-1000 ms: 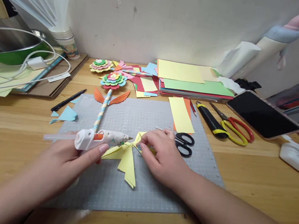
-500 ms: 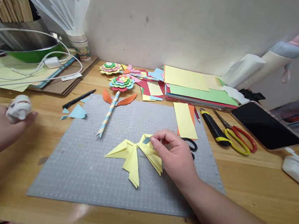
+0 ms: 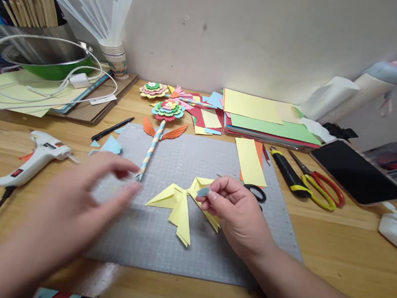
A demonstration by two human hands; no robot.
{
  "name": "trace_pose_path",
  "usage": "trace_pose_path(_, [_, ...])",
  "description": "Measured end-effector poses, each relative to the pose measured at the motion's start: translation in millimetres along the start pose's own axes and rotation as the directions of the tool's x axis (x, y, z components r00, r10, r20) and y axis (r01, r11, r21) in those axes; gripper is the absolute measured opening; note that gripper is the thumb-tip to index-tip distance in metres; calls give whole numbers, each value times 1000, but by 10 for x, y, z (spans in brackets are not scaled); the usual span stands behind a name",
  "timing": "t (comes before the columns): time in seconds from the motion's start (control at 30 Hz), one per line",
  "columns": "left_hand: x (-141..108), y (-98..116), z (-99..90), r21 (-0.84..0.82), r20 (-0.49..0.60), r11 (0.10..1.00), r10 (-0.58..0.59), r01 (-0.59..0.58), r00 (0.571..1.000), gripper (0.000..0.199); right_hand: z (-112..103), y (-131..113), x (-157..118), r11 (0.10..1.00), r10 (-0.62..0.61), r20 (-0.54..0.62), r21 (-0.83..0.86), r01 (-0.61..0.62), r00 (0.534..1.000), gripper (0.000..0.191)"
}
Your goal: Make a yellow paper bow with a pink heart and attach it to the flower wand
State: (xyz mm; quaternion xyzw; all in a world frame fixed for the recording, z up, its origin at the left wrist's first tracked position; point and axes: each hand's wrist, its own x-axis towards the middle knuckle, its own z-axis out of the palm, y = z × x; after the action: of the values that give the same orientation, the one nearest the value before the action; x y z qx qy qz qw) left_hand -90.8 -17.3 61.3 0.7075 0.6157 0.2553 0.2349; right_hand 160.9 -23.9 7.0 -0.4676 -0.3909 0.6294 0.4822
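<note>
A small blue-grey strip of paper [image 3: 203, 192] is pinched between the thumb and fingers of my right hand [image 3: 240, 209], above the cutting mat [image 3: 129, 251]. Just below it lies a folded yellow paper bow [image 3: 180, 209], partly covered by that hand. My left hand [image 3: 96, 195], smeared by motion, hangs over the mat's left side with thumb and fingers apart and nothing between them. To its left, a white glue gun [image 3: 36, 157] rests on the table. A paper flower [image 3: 168, 109] with a striped stem [image 3: 151, 151] and orange leaves lies beyond my left hand.
Black-handled scissors [image 3: 256, 192] sit partly behind my right hand. Yellow paper strips [image 3: 250, 162], a cutter [image 3: 289, 171], red-and-yellow scissors [image 3: 323, 185] and a phone [image 3: 360, 172] lie to the right. A pen [image 3: 112, 128] and blue scraps [image 3: 112, 145] are at left.
My left hand has let go of the glue gun, now on the table, and moved right toward the bow. My right hand holds the blue-grey strip, its end now showing more clearly.
</note>
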Motion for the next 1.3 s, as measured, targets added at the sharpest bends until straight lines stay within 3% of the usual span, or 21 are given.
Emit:
trace_pose_path(0.03, [-19,185,174,-58,108,997,63,-57,992,20,10,-1,-20,1000,-9,18,1,9,1000,14])
trace_pose_path(0.1, [-3,432,446,-174,298,985,73,-22,952,20,32,-1,-58,1000,-31,53,3,31,998,11])
trace_pose_path(0.17, [57,528,584,-270,357,962,129,-30,925,17,48,-3,-86,999,-33,85,5,33,996,10])
trace_pose_path(0.3, [159,489,592,-422,428,904,134,67,894,21,54,-25,-104,999,33,205,2,-34,978,10])
trace_pose_path(0.43, [169,410,577,-458,520,869,93,185,849,21,66,-72,-97,992,128,281,-54,-117,951,13])
trace_pose_path(0.57, [148,370,613,-448,545,877,113,175,831,20,109,-89,-107,974,213,298,-140,-178,931,10])
trace_pose_path(0.77, [117,366,621,-398,529,910,121,119,840,18,127,-78,-136,959,193,278,-258,-121,941,8])
trace_pose_path(0.87, [122,379,622,-396,558,909,127,129,820,18,131,-98,-140,940,226,267,-311,-138,937,9])
trace_pose_path(1.03, [103,355,638,-423,560,889,104,176,822,17,157,-107,-140,936,252,281,-315,-159,926,8])
trace_pose_path(1.2, [62,341,651,-386,547,911,99,145,831,21,158,-111,-158,907,163,260,-420,-41,952,10])
trace_pose_path(1.3, [40,338,661,-323,525,945,138,46,840,25,77,-181,-137,806,51,293,-577,134,955,14])
